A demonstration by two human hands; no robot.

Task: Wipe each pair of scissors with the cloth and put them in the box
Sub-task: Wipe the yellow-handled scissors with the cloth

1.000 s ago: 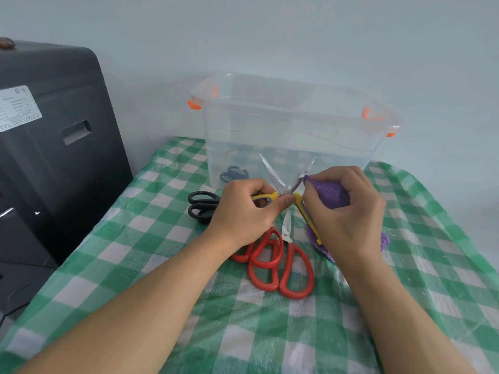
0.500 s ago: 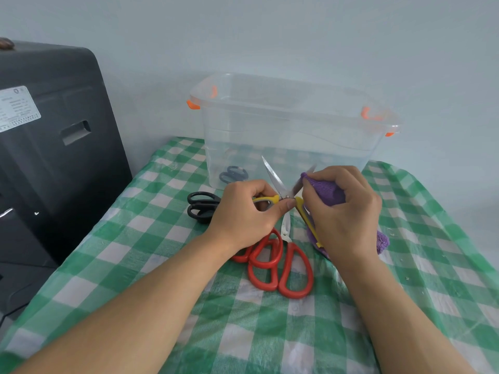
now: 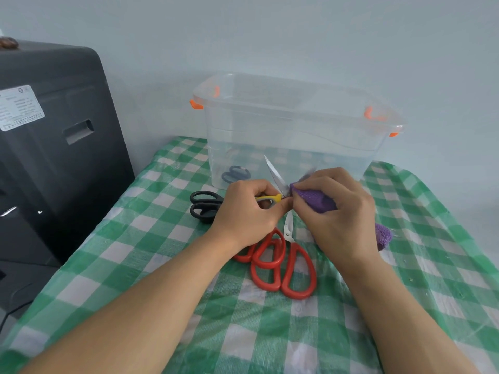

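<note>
My left hand (image 3: 244, 211) grips the yellow scissors (image 3: 272, 197) by the handle, blades spread, just in front of the box (image 3: 291, 130) near the desk's far edge. My right hand (image 3: 337, 209) pinches the purple cloth (image 3: 314, 199) around one blade. I should slide from pivot to tip, spine side, keeping my fingers (image 3: 318, 182) off the edge. The red scissors (image 3: 283, 263) and black scissors (image 3: 204, 206) wait on the desk.
</note>
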